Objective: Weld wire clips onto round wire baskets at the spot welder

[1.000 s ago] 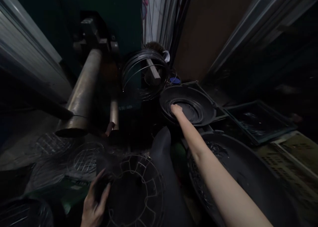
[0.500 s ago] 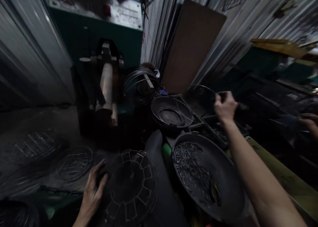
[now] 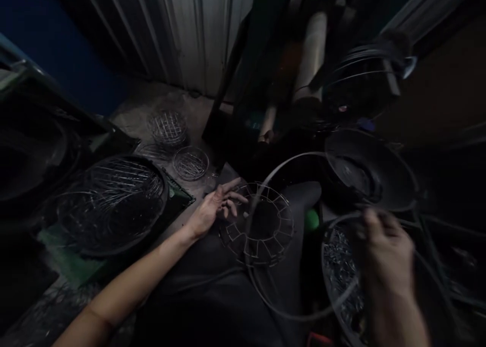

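Note:
My left hand [image 3: 218,208] is open, its fingers stretched out at the left rim of a round wire frame [image 3: 261,251] with looped spokes. I cannot tell whether the fingertips touch it. My right hand [image 3: 393,253], smeared by motion, is closed over a dark pan [image 3: 328,286] holding many small metal pieces [image 3: 337,258]. A large thin wire hoop [image 3: 292,316] runs from beside that hand and arches over the wire frame; the grip point itself is blurred. Behind the hand stands a second dark pan [image 3: 402,170].
At left, a dark round basin [image 3: 166,195] of straight wires sits on a green crate [image 3: 68,258]. Round wire grids [image 3: 167,127] and a wire-filled ring [image 3: 191,163] lie on the floor. A machine with a pale cylinder [image 3: 313,48] stands ahead, wire coils [image 3: 360,58] beside it.
My view has swung left and down. My right hand has come back from beyond the pans to above the near pan, bringing the wire hoop over the frame. My left hand stays beside the frame.

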A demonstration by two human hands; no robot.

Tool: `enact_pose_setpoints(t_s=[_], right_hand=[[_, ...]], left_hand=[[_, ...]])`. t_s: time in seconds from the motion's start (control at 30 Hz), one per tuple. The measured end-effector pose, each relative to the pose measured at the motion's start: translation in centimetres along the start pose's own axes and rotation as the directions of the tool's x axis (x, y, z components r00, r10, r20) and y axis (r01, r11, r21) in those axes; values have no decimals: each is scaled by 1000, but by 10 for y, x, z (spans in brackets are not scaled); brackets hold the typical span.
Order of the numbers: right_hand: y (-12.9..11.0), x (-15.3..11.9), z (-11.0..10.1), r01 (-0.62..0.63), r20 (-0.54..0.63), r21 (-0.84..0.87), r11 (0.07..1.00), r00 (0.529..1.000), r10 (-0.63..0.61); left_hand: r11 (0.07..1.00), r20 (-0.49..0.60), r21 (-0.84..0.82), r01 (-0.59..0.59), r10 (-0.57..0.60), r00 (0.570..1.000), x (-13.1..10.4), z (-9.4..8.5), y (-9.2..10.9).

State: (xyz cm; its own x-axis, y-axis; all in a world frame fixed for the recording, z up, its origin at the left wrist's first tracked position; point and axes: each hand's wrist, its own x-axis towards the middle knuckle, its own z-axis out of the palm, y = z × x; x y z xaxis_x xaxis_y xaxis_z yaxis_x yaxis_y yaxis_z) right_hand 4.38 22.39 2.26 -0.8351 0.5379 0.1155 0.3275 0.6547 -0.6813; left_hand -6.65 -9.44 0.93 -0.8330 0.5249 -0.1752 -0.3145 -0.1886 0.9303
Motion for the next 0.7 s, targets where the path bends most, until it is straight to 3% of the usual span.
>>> enact_pose_setpoints(t_s=[0.1, 0.17, 0.23, 0.33, 0.43, 0.57, 0.7], right_hand=[[-2, -5, 48, -205, -62, 114, 972, 975, 213], [1, -7, 71, -238, 12, 113, 965, 971, 238], [7, -8, 84, -214, 95, 85, 973, 974, 206], [16, -7, 91, -177, 167, 56, 983, 972, 165], [23, -4, 93, -167, 193, 42, 985, 969, 156], [28, -3, 95, -162, 227, 21, 987, 962, 153], [36, -2, 92, -124, 267, -3, 992, 956, 120]], left_hand=[[994, -117, 7, 108, -107, 987, -6, -19, -13], [970, -212, 187, 158, -117, 970, -3, -31, -28], [888, -265, 429, 163, -49, 963, 3, -39, -45], [716, -221, 691, 97, 81, 972, 12, -48, -67], [608, -152, 792, 66, 92, 984, 16, -51, -78], [529, -135, 845, 83, 61, 989, 16, -50, -81], [508, -154, 855, 109, 46, 987, 13, -47, -86]])
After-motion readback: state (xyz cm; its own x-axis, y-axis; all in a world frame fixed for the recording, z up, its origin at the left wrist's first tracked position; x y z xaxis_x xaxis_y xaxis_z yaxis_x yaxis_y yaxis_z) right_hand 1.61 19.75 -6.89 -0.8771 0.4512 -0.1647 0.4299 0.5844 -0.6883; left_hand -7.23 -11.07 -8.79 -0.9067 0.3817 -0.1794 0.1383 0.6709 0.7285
